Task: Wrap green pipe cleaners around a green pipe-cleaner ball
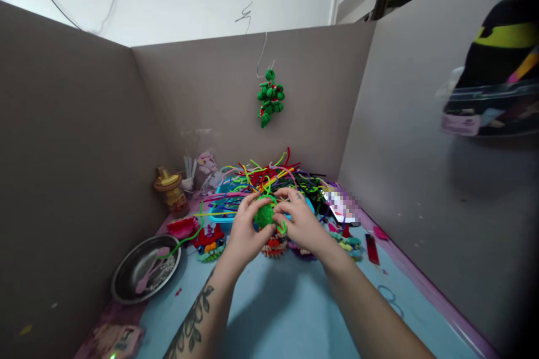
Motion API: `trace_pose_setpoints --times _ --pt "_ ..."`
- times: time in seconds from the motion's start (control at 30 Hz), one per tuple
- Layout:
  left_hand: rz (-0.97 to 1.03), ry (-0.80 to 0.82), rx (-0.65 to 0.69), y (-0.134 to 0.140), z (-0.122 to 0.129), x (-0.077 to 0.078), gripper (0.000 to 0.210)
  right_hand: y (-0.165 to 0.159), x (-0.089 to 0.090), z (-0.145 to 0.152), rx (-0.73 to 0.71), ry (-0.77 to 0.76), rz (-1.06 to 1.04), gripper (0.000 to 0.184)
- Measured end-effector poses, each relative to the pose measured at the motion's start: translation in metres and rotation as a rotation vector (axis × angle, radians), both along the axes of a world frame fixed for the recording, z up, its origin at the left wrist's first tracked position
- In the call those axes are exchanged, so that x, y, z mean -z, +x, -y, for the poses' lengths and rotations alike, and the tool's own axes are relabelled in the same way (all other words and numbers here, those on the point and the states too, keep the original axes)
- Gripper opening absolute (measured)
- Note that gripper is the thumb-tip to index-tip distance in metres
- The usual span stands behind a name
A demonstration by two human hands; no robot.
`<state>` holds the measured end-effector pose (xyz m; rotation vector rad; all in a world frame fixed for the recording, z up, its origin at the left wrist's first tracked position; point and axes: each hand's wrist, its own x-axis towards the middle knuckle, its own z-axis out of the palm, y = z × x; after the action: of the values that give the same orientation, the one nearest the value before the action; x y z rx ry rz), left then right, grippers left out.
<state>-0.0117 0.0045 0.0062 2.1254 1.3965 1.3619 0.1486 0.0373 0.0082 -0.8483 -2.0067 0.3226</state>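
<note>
A round, bright green pipe-cleaner piece (264, 214) is held up in front of me between both hands. My left hand (248, 230) curls around its left side, thumb underneath. With bent fingers, my right hand (300, 223) grips its right edge, where a loop of green stem sticks out. Several fuzzy pipe-cleaner figures stand just behind my hands, among them a red and teal one (209, 242) at the left and an orange-red one (274, 247) partly covered by my hands. A loose green stem (185, 242) trails from the left toward the bowl.
Behind, a blue tray (217, 217) overflows with coloured pipe cleaners (269, 176). A metal bowl (122, 286) with a pink spoon stands left, near a brown and yellow jar (172, 193). A phone (339, 207) and red lighter-like object (372, 249) lie right. Grey partitions enclose the table.
</note>
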Motion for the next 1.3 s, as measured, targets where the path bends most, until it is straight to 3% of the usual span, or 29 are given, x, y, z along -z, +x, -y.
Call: trace_pose_setpoints --times 0.23,0.4,0.53,0.7,0.8,0.9,1.07,1.3 --pt "0.004 -0.018 0.084 0.001 -0.001 0.003 0.057 -0.002 -0.003 0.002 -0.005 0.024 -0.014 0.016" --pt "0.056 0.0 0.015 -0.003 -0.005 0.004 0.053 0.0 -0.009 0.005 -0.073 -0.055 -0.172 0.022" --pt "0.089 0.007 -0.005 -0.004 -0.005 0.002 0.046 0.002 -0.014 0.011 -0.133 -0.066 -0.123 0.013" --pt "0.062 -0.027 0.067 0.0 -0.002 0.002 0.04 0.002 -0.012 0.011 -0.085 -0.042 -0.177 0.008" --pt "0.072 -0.077 0.159 0.003 0.0 0.002 0.044 -0.001 -0.008 0.006 -0.01 -0.081 -0.282 0.006" --pt "0.132 -0.121 0.145 0.004 0.0 0.003 0.058 -0.003 -0.004 0.002 0.041 -0.126 -0.326 0.005" --pt "0.285 -0.196 0.092 0.0 -0.002 0.004 0.081 -0.003 -0.004 0.002 0.014 -0.173 -0.235 0.005" --pt "0.154 -0.098 0.104 -0.003 -0.003 0.007 0.084 0.002 -0.006 0.004 0.0 -0.09 0.018 0.017"
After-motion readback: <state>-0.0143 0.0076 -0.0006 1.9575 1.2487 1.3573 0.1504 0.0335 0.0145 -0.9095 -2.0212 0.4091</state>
